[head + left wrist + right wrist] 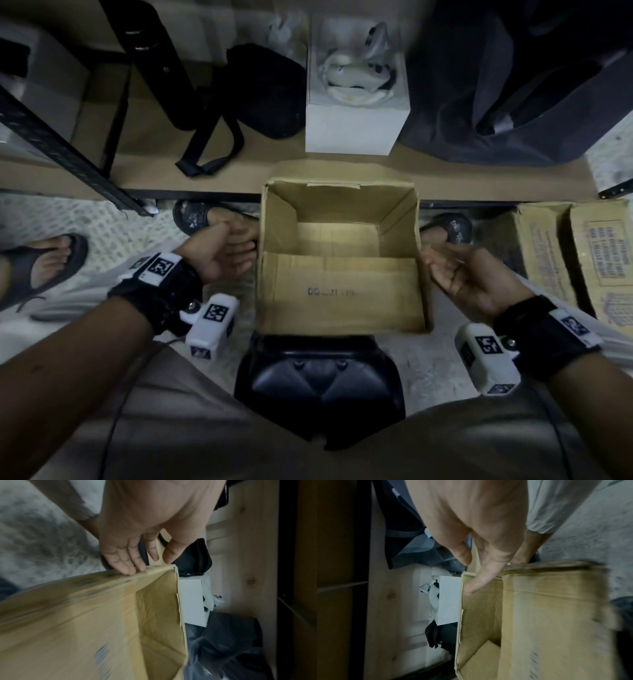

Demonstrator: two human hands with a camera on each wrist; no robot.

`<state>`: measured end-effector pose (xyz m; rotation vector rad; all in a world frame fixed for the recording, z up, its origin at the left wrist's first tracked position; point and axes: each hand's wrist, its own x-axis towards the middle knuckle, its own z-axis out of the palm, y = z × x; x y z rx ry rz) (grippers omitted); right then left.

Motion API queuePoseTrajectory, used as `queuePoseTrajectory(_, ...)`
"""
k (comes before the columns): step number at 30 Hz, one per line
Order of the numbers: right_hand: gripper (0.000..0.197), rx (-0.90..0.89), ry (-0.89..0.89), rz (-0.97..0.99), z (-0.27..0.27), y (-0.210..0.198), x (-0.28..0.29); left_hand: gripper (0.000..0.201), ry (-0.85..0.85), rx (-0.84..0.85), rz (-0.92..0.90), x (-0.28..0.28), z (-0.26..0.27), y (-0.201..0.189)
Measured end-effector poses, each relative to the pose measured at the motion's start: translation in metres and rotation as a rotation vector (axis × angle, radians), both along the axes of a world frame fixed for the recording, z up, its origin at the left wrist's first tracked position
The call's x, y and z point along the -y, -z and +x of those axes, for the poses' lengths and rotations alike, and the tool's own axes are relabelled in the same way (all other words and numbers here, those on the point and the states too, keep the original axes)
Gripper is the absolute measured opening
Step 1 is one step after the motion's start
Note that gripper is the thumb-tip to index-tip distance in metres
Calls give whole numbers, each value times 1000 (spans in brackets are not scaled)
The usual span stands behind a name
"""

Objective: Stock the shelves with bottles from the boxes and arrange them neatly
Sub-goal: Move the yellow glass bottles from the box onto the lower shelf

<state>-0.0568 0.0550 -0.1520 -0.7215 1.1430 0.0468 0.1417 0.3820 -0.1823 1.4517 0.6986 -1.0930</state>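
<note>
1. An open cardboard box (342, 260) stands on the floor just in front of the low wooden shelf (154, 171), its far rim at the shelf edge. Only bare cardboard shows inside; its near flap is folded inward.
2. The left hand (219, 253) is beside the box's left wall, fingers straight and close together; in the left wrist view its fingertips (126, 570) touch the top edge of that wall.
3. The right hand (459, 270) is beside the right wall, palm up, fingers loosely extended; in the right wrist view one finger (479, 582) reaches over the rim.
4. On the shelf sit a black pouch with strap (260, 99), a white box (356, 123) of white items, and a dark bag (496, 102) to the right.
5. A printed carton (582, 260) lies on the floor at the right.
</note>
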Motion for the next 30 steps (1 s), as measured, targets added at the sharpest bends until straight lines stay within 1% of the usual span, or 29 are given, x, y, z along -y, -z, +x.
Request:
queuePoseTrajectory(2, 14, -15, -9, -61, 20, 5, 10, 18, 25, 56, 33, 15, 18, 6)
queuePoseTrajectory(4, 16, -42, -5, -169, 44, 11, 21, 20, 17, 116, 47, 31, 35, 11)
queuePoseTrajectory(8, 20, -113, -53, -490, 93, 35, 41, 26, -10, 232, 65, 62, 69, 24)
queuePoseTrajectory(10, 18, -129, -173, -575, 115, 48, 44, 31, 44, 287, 141, 72, 82, 34)
queuePoseTrajectory(12, 31, -185, -339, -590, 133, 57, 45, 38, 107, 324, 224, 77, 92, 44)
queuePoseTrajectory(14, 42, -226, -448, -559, 145, 64, 45, 39, 112, 310, 193, 79, 96, 52)
queuePoseTrajectory(15, 42, -226, -469, -556, 150, 67, 44, 37, 113, 324, 167, 79, 97, 56)
queuePoseTrajectory(17, 32, -197, -442, -593, 153, 73, 46, 34, 147, 397, 112, 79, 98, 59)
queuePoseTrajectory(18, 30, -169, -403, -609, 151, 75, 47, 33, 131, 434, 66, 78, 96, 59)
queuePoseTrajectory(19, 31, -135, -365, -607, 147, 74, 47, 33, 76, 452, 3, 78, 92, 59)
queuePoseTrajectory(21, 41, -55, -316, -555, 135, 73, 44, 33, -64, 412, -141, 77, 85, 61)
queuePoseTrajectory(22, 45, -9, -291, -513, 127, 73, 43, 34, -133, 358, -189, 77, 81, 61)
queuePoseTrajectory(23, 46, 45, -254, -460, 119, 74, 41, 36, -190, 313, -218, 75, 76, 60)
queuePoseTrajectory(24, 43, 94, -201, -404, 110, 75, 40, 35, -222, 307, -225, 72, 72, 58)
queuePoseTrajectory(26, 36, 133, -95, -332, 88, 76, 39, 31, -250, 338, -259, 63, 63, 57)
queuePoseTrajectory(27, 35, 147, -58, -305, 77, 77, 38, 36, -244, 326, -307, 57, 57, 56)
queuePoseTrajectory(28, 35, 154, -31, -281, 64, 78, 36, 40, -229, 307, -359, 51, 48, 56)
queuePoseTrajectory(30, 34, 102, -29, -263, 39, 82, 31, 34, -192, 319, -397, 37, 30, 60)
